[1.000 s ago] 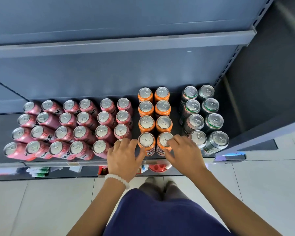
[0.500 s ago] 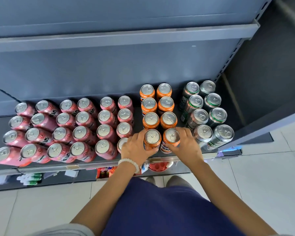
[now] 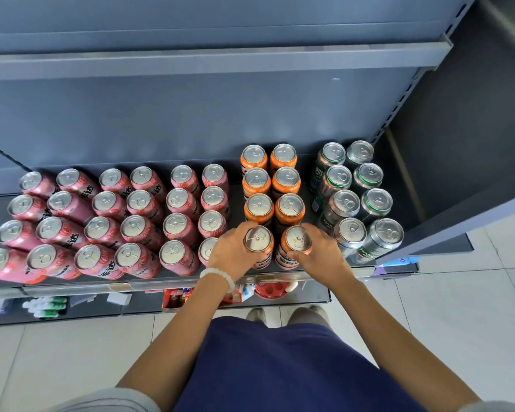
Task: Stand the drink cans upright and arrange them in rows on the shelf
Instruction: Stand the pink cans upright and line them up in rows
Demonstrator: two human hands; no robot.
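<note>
Left hand (image 3: 231,253) gripped front-left orange can (image 3: 258,243), right hand (image 3: 320,253) gripped front-right orange can (image 3: 295,244), lower centre; best squared against the row behind.

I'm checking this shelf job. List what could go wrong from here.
1. The two front orange cans, gripped by the left hand and right hand, stand close to the shelf lip; a pull forward could tip them off.
2. The left hand covers a pink can and might knock it.
3. The right hand crowds a green can.
</note>
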